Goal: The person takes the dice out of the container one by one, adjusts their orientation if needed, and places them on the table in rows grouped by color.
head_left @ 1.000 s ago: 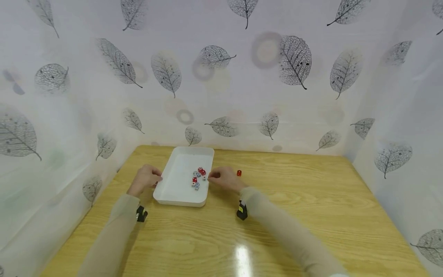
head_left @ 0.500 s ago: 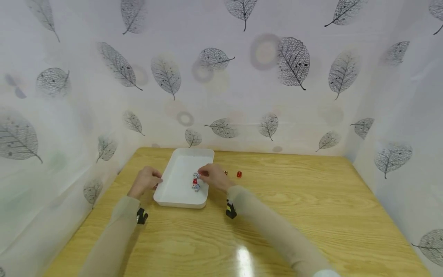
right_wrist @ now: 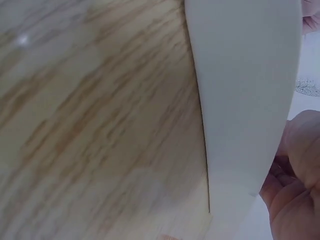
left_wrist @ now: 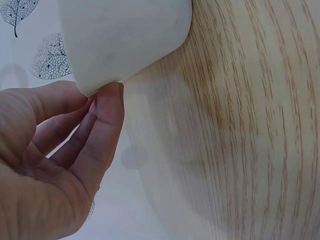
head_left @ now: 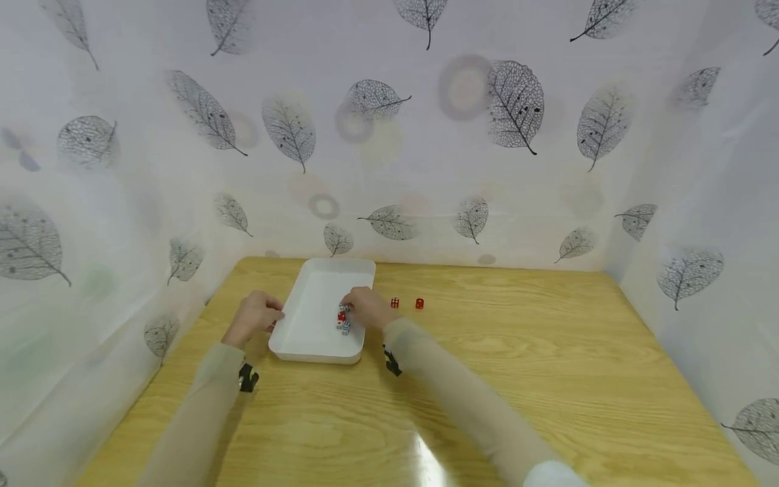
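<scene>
A white rectangular tray (head_left: 316,341) lies on the table's left part. My left hand (head_left: 258,314) pinches its left rim between thumb and fingers, as the left wrist view shows at the tray wall (left_wrist: 125,35). Over the right rim reaches my right hand (head_left: 368,308), its bent fingers down among the dice in the tray. A red die (head_left: 341,316) and white dice (head_left: 345,328) show beside those fingertips. In the right wrist view the tray's outer wall hides the fingertips of the right hand (right_wrist: 297,175); I cannot tell whether they grip a die.
Two red dice stand apart on the wooden table (head_left: 517,352) right of the tray, one die (head_left: 395,302) closer to it and another die (head_left: 419,304) farther right. A leaf-patterned white curtain (head_left: 426,155) rises behind the table and along both sides.
My right hand has moved left from the tray's right rim to over the dice, covering some. The nearer red die on the table, earlier hidden behind that hand, now shows. The left hand stays put.
</scene>
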Motion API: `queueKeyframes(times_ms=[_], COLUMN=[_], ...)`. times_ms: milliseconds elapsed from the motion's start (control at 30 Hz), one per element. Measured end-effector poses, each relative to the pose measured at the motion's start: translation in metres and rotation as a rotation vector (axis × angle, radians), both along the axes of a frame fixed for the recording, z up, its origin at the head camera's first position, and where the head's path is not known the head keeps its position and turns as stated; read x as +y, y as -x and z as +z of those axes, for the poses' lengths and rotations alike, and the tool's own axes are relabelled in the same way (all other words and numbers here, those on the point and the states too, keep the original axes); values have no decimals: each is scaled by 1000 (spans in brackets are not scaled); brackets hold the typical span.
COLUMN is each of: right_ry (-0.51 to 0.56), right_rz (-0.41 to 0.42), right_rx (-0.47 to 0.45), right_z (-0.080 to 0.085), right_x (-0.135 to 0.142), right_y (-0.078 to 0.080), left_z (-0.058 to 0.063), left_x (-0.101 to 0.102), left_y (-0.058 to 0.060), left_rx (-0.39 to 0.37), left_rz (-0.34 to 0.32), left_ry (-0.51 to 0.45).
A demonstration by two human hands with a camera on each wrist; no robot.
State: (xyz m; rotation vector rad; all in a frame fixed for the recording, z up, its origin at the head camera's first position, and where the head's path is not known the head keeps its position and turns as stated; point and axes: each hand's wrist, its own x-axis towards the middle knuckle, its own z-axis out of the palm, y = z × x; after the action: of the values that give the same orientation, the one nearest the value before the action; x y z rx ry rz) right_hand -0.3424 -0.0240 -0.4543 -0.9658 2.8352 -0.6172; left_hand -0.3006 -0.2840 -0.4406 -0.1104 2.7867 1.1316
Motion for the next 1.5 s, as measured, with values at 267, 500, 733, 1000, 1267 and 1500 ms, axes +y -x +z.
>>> queueKeyframes(times_ms=[267,500,733,1000,1267,1500], right_ry=[-71,-43,-57,-51,-58,5], right_rz=[14,13,75,129,161,156], right_rx=[30,-22,-13,-12,37,35], right_z=[-4,-5,-8,-7,-11,-14], right_x=[-4,-6,-6,-5,-4,-1], right_y=[0,-2,0,2,6,5], left_z=[1,2,0,0,2,3], left_x=[0,0,-2,0,2,4], left_y=[-2,-3,-1,-1,0,-3], left_rx=[3,-5,-17,-15,-19,-3], left_rz=[3,9,10,20,31,27], left_ry=[0,-3,-8,-22,-14,-2])
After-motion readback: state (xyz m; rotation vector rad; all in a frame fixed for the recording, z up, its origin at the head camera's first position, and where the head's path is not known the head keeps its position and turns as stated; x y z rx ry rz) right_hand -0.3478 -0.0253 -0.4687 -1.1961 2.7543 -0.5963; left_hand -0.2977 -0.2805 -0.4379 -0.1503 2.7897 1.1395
